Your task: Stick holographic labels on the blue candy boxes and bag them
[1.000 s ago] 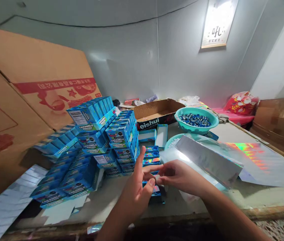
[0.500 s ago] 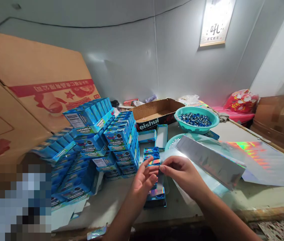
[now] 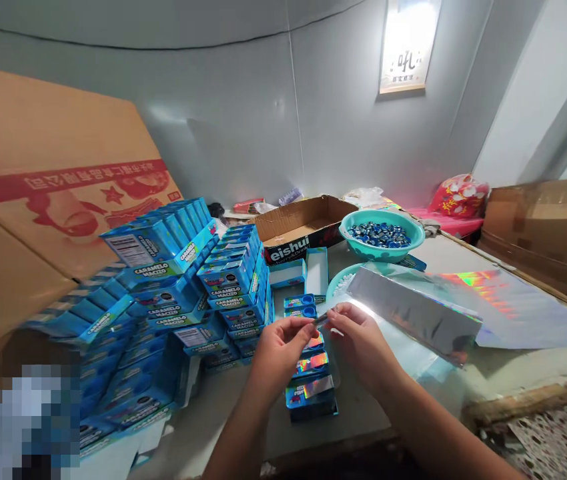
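My left hand [image 3: 279, 350] and my right hand [image 3: 361, 340] meet above a row of small blue boxes [image 3: 310, 365] lying on the table. Between their pinched fingertips they hold a small shiny holographic strip [image 3: 321, 320]. Several boxes in the row carry holographic stickers on top; the nearest one [image 3: 311, 397] lies at the table's front edge. A long silvery holographic sheet [image 3: 411, 312] lies just right of my right hand.
Stacks of blue "Caramelo Macizo" cartons [image 3: 188, 280] fill the left. Behind stand an open cardboard box [image 3: 303, 230], a teal bowl of blue pieces [image 3: 381, 237], and a second teal bowl [image 3: 342, 281]. Large cardboard sheets [image 3: 48, 173] lean at left; boxes [image 3: 543, 227] sit at right.
Both hands rose and moved farther from me, from the near box to above the row's middle. The strip now spans the fingertips. The view swung slightly to the right.
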